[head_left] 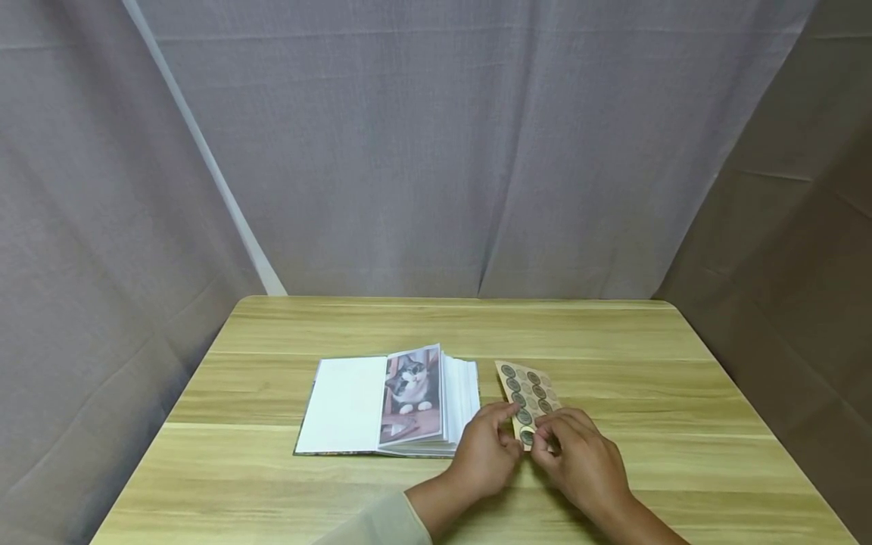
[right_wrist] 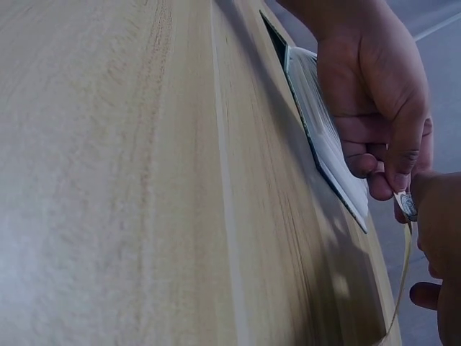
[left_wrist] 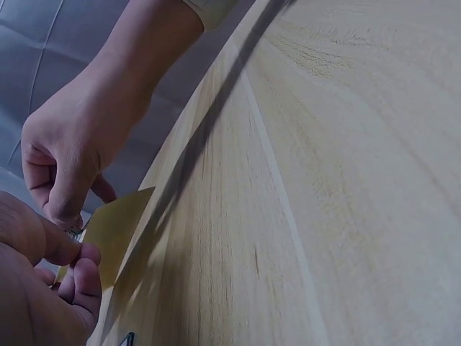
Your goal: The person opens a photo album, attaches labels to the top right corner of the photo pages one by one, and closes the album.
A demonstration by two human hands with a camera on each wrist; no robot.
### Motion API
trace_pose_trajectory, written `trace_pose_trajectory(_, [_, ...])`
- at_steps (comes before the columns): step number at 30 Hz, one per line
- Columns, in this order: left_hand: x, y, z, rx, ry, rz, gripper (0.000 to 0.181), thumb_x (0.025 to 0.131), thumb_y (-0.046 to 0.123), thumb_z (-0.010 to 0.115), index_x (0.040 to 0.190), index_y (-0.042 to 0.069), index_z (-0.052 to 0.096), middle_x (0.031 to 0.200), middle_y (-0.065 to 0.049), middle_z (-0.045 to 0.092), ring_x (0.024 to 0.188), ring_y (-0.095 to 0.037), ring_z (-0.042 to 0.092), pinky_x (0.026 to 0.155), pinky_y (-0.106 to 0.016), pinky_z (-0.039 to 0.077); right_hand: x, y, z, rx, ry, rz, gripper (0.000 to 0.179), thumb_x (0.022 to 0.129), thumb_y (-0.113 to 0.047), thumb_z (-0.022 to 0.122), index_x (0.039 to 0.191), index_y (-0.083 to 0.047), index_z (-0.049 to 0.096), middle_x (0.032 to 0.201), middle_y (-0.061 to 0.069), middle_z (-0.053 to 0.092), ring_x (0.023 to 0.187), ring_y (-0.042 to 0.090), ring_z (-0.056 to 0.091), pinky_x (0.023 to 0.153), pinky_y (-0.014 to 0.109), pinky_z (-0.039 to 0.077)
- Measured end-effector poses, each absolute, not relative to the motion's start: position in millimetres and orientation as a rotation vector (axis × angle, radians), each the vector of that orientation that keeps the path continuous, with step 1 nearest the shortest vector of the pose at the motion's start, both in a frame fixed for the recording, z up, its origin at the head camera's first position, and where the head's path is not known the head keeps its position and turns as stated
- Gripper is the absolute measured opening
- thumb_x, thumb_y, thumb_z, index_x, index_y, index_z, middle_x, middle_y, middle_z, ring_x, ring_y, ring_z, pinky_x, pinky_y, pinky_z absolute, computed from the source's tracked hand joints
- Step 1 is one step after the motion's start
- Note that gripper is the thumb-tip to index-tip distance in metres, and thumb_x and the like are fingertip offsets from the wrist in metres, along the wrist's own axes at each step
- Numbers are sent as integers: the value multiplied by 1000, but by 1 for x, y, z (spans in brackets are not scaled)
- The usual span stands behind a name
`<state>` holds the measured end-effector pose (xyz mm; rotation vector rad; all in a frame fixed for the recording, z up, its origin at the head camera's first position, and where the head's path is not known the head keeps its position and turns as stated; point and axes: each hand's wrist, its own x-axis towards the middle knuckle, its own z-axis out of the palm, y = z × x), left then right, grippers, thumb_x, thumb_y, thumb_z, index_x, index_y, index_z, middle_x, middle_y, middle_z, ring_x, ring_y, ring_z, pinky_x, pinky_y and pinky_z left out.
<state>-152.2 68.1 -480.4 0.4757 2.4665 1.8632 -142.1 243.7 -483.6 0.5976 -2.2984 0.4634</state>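
My left hand (head_left: 485, 453) pinches the lower left edge of a tan sheet of round dark stickers (head_left: 530, 387), thumb on its face. The sheet is raised and tilted over the table, to the right of an open photo album (head_left: 350, 405). With thumb and forefinger, my right hand (head_left: 584, 463) pinches a round sticker (head_left: 527, 437) at the sheet's bottom, its rim lifted. In the left wrist view the plain back of the sheet (left_wrist: 119, 229) shows below the fingers. The right wrist view has the sticker (right_wrist: 408, 206) between both hands' fingertips.
The album lies left of my hands, its white inside cover at left and a cat photo (head_left: 410, 393) on the raised top page. Its thick page block (head_left: 463, 393) reaches close to my left hand. Grey curtains (head_left: 409, 151) hang behind the wooden table (head_left: 272, 492).
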Motion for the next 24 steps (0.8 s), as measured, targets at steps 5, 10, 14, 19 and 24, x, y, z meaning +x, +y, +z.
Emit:
trace_pose_trajectory(5, [-154,67,-482,466,2487,1857,55,80,-18,67,134,-8,60,138,-17,57,65,5,53,59,-17,52,-142,244,-484,607,-2284,482,14,69,-10,68,70,-22,61,91,-6,73,86,15,68,48,20,49])
trace_pose_trajectory(10, [-153,66,-482,454,2499,1818,56,80,-17,68,134,-7,61,137,-18,58,65,5,53,60,-17,52,-141,245,-483,586,-2280,487,15,70,-11,69,70,-23,60,92,-6,72,86,14,67,47,22,49])
trace_pose_trajectory(14, [-151,66,-481,443,2523,1775,55,82,-14,69,135,-3,62,134,-16,60,62,5,51,56,-17,50,-141,245,-483,562,-2297,481,15,71,-12,69,70,-24,60,92,-7,72,89,14,67,48,27,51])
trace_pose_trajectory(19, [-151,66,-481,424,2526,1735,54,84,-9,70,137,-1,60,96,-2,66,54,4,48,50,-17,45,-142,246,-484,549,-2297,477,14,71,-12,69,70,-25,61,92,-8,72,89,14,67,48,27,51])
trace_pose_trajectory(24, [-153,64,-479,434,2557,1694,55,85,-7,69,139,-1,58,62,10,51,48,3,42,45,-17,39,-143,247,-485,563,-2288,474,14,71,-13,68,70,-24,60,91,-8,72,87,14,67,46,23,48])
